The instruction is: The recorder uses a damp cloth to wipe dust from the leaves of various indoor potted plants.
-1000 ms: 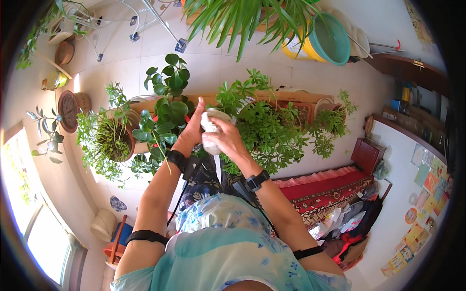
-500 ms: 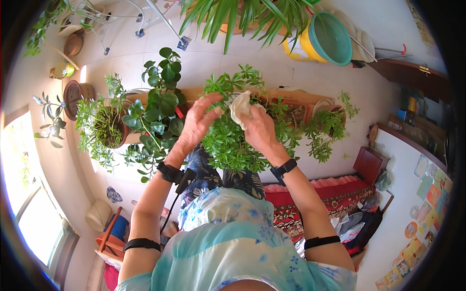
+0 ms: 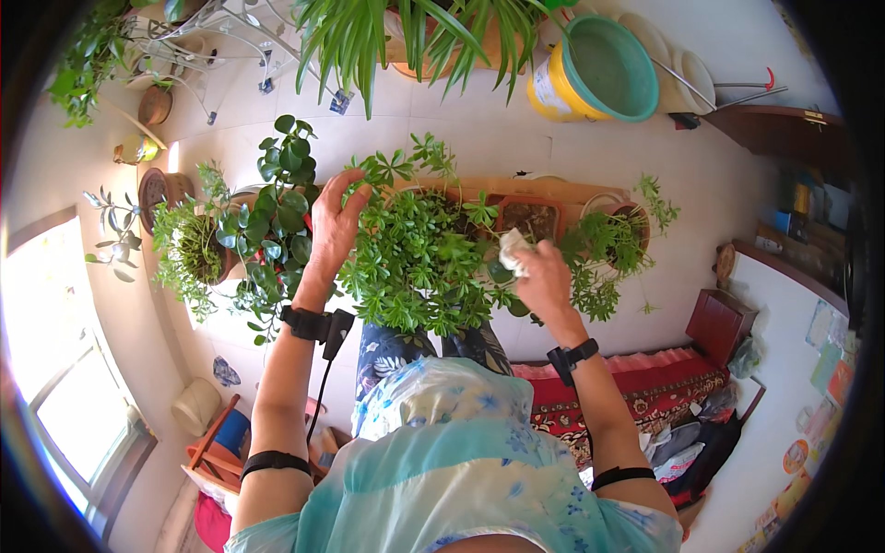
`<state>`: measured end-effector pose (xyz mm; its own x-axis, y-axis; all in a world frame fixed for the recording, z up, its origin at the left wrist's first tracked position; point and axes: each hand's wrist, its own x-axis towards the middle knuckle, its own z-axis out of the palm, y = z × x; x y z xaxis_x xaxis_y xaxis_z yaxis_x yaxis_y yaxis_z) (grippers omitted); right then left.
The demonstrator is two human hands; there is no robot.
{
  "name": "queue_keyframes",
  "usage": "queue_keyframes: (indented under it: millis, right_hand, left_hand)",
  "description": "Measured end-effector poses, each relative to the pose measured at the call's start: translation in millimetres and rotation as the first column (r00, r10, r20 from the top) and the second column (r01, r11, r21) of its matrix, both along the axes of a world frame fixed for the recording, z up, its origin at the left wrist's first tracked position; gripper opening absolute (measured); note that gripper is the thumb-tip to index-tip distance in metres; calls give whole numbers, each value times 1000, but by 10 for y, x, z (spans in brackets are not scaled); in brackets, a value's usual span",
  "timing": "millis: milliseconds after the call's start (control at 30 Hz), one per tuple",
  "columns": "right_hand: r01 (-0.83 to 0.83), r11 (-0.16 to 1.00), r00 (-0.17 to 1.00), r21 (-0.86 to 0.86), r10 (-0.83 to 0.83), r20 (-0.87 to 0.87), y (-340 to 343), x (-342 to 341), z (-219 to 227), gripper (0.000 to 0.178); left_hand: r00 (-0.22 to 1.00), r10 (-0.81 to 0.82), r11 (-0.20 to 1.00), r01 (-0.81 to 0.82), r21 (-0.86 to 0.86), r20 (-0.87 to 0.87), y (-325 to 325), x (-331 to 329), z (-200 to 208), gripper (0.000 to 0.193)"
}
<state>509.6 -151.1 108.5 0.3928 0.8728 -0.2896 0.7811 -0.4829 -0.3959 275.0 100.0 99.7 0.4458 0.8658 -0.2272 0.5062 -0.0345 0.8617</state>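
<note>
A bushy green potted plant (image 3: 415,249) fills the middle in front of me, its pot mostly hidden by leaves. My right hand (image 3: 546,281) grips a crumpled white cloth (image 3: 513,252) at the plant's right side, just in front of a square terracotta pot (image 3: 530,219) of soil. At the plant's upper left edge, my left hand (image 3: 336,221) has its fingers apart and nothing in it; the fingertips are beside the leaves, and I cannot tell whether they touch. A round-leaved plant (image 3: 286,198) stands just left of that hand.
The pots stand along a wooden plank (image 3: 470,187). Farther right is another leafy potted plant (image 3: 618,241); at far left, a trailing one (image 3: 198,244). A yellow bucket (image 3: 562,88) with a teal basin (image 3: 610,69) is at the back right. Behind me lies a red patterned cover (image 3: 627,382).
My hands have moved apart: the right went right and toward me with the cloth, the left moved left. The view has shifted slightly.
</note>
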Motion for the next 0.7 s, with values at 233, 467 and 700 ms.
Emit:
queue_keyframes:
  millis: [233, 467, 700]
  right_hand:
    - [534, 833, 696, 144, -337, -634, 1118, 63, 326, 47]
    - [434, 897, 559, -84, -341, -756, 1879, -41, -89, 78]
    - [515, 743, 274, -427, -615, -740, 1891, 162, -1670, 93]
  left_hand:
    - [908, 184, 674, 162, -721, 376, -26, 603, 92, 64]
    - [774, 443, 639, 82, -765, 453, 280, 314, -238, 44]
    - [769, 504, 598, 18, -801, 393, 711, 36, 148, 50]
